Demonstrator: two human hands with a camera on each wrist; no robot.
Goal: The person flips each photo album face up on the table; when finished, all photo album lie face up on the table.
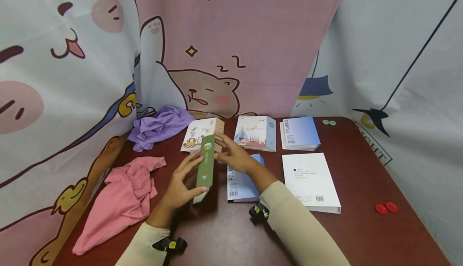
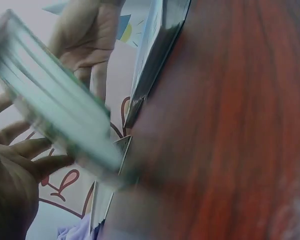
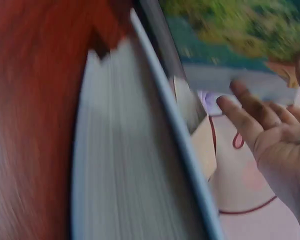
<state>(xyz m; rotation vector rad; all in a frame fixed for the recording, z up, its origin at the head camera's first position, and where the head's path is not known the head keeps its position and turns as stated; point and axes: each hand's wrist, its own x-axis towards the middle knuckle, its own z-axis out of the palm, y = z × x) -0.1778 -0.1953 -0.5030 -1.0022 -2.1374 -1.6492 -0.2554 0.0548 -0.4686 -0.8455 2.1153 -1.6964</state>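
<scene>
A thick book-like album with a green spine (image 1: 206, 159) is held up off the table, tilted, its spine towards me. My left hand (image 1: 182, 183) grips its near end, thumb at the lower corner and fingers along the left cover. On the right side, my right hand (image 1: 233, 153) touches the upper part with fingers extended. The right wrist view shows the album's landscape-picture cover (image 3: 230, 35) by these fingers. Under my right forearm lies a blue Polaroid album (image 1: 240, 183), partly hidden. The left wrist view shows the green album's page block (image 2: 55, 95), blurred.
Behind stand an album with a bus picture (image 1: 197, 131), a tent-picture album (image 1: 253, 131) and another blue Polaroid album (image 1: 300, 133). A white album (image 1: 311, 181) lies to the right. Purple cloth (image 1: 159, 127) and pink cloth (image 1: 126, 193) lie left; red discs (image 1: 386, 207) and green discs (image 1: 328, 122) right.
</scene>
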